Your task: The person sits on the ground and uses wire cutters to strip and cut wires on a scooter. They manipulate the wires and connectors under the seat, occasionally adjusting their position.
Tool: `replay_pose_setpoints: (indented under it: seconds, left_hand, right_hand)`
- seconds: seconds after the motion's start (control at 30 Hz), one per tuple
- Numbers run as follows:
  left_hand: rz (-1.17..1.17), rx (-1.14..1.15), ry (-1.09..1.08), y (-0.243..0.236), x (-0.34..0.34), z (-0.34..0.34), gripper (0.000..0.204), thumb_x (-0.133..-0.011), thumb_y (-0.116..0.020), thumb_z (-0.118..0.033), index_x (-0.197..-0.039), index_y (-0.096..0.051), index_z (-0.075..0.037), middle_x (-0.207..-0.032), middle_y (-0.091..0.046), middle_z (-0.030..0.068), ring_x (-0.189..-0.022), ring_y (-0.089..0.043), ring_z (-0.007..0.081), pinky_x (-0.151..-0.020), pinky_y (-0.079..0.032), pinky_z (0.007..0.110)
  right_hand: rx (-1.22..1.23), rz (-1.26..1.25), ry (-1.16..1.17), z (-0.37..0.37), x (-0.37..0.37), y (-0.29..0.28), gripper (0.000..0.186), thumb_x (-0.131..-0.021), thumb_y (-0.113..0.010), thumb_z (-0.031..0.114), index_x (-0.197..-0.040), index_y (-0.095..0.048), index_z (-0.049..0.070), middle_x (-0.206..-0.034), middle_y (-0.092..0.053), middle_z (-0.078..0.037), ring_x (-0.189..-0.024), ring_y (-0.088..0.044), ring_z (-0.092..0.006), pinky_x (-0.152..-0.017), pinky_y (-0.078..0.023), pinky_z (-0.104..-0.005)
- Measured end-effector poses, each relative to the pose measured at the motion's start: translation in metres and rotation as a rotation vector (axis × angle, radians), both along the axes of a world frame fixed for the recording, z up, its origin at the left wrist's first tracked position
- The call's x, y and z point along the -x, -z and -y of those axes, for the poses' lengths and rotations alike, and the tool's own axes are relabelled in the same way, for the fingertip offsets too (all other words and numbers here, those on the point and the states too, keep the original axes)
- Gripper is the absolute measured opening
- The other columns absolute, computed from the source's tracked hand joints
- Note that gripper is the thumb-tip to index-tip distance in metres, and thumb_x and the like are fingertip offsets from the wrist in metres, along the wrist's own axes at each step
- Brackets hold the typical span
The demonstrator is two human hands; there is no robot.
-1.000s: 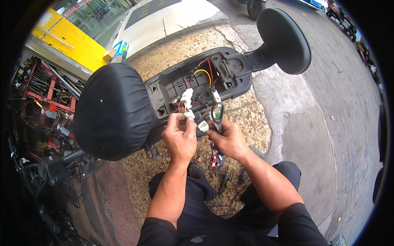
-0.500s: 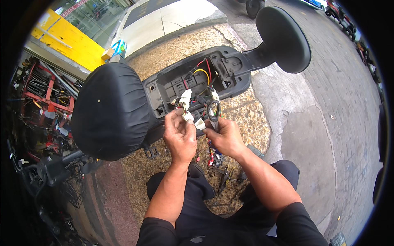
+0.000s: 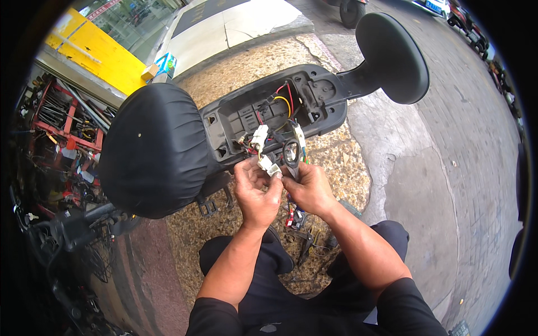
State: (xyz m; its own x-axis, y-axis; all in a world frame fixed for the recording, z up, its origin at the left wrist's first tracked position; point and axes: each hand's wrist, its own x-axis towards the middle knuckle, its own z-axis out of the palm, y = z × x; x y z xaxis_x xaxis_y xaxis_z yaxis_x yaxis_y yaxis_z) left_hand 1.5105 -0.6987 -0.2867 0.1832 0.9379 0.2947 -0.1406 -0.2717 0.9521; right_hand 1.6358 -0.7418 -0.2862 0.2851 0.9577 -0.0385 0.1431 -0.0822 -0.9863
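My left hand [image 3: 255, 196] grips a white plug connector [image 3: 269, 167] with wires running from it. My right hand [image 3: 311, 187] holds a pair of scissors [image 3: 291, 155] upright, its dark loop handle uppermost, with the thumb beside the connector. Another white connector cluster [image 3: 259, 136] hangs just above, and a further pale connector [image 3: 298, 131] lies to the right. They rest at the near edge of an open black scooter compartment [image 3: 240, 115] holding red, yellow and dark wires.
A black padded seat [image 3: 148, 151] is at left, a black backrest [image 3: 392, 59] at upper right. Tool racks [image 3: 67, 117] stand far left, beside a yellow panel [image 3: 95, 47]. Loose wires and tools [image 3: 302, 241] lie below my hands. Parked vehicles [image 3: 471, 33] line the paved road.
My left hand has moved right, bringing its connector up against the one by my right thumb, closing the gap between them. My right hand has barely moved.
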Motion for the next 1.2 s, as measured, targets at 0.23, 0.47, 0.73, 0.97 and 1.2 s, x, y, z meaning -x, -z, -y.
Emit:
replay_pose_setpoints:
  seconds: [0.23, 0.47, 0.73, 0.97, 1.2]
  left_hand:
    - [0.004, -0.027, -0.005, 0.002, 0.002, -0.003, 0.046, -0.083, -0.061, 0.015, -0.123, -0.043, 0.002, -0.113, -0.059, 0.0135, -0.1, -0.062, 0.0164, -0.085, -0.054, 0.029]
    - [0.037, -0.028, -0.013, 0.0, 0.001, -0.002, 0.045, -0.083, -0.064, 0.012, -0.122, -0.045, 0.002, -0.108, -0.061, 0.0118, -0.096, -0.062, 0.015, -0.084, -0.052, 0.028]
    - [0.029, -0.01, -0.018, -0.001, 0.001, -0.002, 0.044, -0.083, -0.064, 0.012, -0.121, -0.046, 0.002, -0.108, -0.061, 0.0111, -0.096, -0.061, 0.0137, -0.082, -0.051, 0.027]
    - [0.0, -0.031, 0.005, 0.0, 0.004, -0.002, 0.046, -0.082, -0.061, 0.016, -0.123, -0.044, 0.002, -0.114, -0.059, 0.0135, -0.1, -0.061, 0.0163, -0.087, -0.053, 0.029]
    - [-0.029, -0.039, 0.012, 0.0, 0.004, -0.002, 0.047, -0.082, -0.061, 0.015, -0.124, -0.042, 0.003, -0.115, -0.058, 0.0142, -0.102, -0.061, 0.0166, -0.087, -0.053, 0.029]
  right_hand:
    - [-0.027, -0.009, -0.02, 0.002, 0.003, 0.004, 0.012, -0.089, -0.068, 0.01, -0.096, -0.071, 0.0, -0.072, -0.068, -0.004, -0.064, -0.059, -0.0077, -0.059, -0.049, -0.0298]
    - [-0.113, -0.226, 0.281, 0.009, -0.024, 0.0, 0.012, -0.089, -0.068, 0.008, -0.098, -0.07, -0.001, -0.071, -0.067, -0.003, -0.06, -0.061, -0.0096, -0.055, -0.049, -0.0273]
    - [0.049, -0.145, 0.255, 0.002, -0.037, 0.013, 0.017, -0.09, -0.068, 0.008, -0.102, -0.065, -0.003, -0.071, -0.062, -0.003, -0.055, -0.056, -0.01, -0.05, -0.045, -0.0264]
    - [0.064, -0.158, 0.292, -0.003, -0.032, 0.019, 0.017, -0.082, -0.074, 0.011, -0.094, -0.069, 0.0, -0.08, -0.073, -0.008, -0.072, -0.066, -0.0121, -0.067, -0.053, -0.0303]
    - [0.029, -0.146, 0.288, -0.008, -0.03, 0.024, 0.015, -0.082, -0.075, 0.011, -0.09, -0.068, 0.001, -0.074, -0.068, -0.005, -0.066, -0.062, -0.0111, -0.061, -0.049, -0.0293]
